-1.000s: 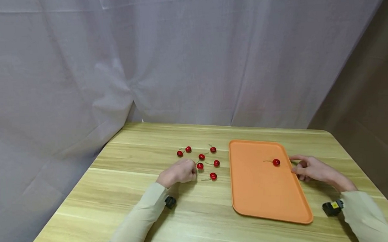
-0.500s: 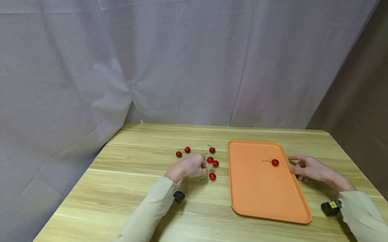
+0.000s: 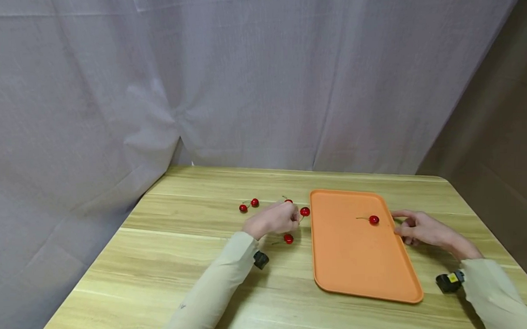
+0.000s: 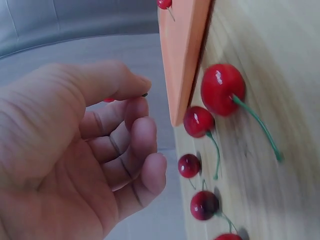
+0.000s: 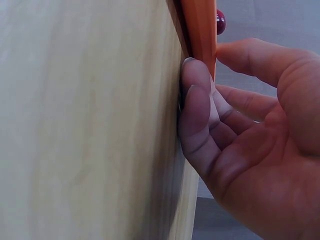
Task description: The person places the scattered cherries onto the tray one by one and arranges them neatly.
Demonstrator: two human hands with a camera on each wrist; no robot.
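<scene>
The left hand (image 3: 274, 220) pinches the thin stem of a small glossy red cherry (image 3: 305, 211) between thumb and fingertips, and the fruit hangs just beside the left long edge of the flat orange plastic tray (image 3: 358, 267), not yet over it. This looks like the carrying step of moving cherries one by one from the light wooden worktop (image 3: 162, 265) onto the tray; the next move would call for bringing the cherry over the tray's raised rim and letting go of the stem. The right hand (image 3: 420, 229) rests at the tray's right edge, its curled fingers (image 5: 197, 105) pressed against the rim and holding nothing. One cherry with a green stem (image 3: 373, 219) already lies in the tray near that edge. Left of the tray, loose cherries (image 3: 288, 238) lie scattered on the worktop, none blocking the path.
</scene>
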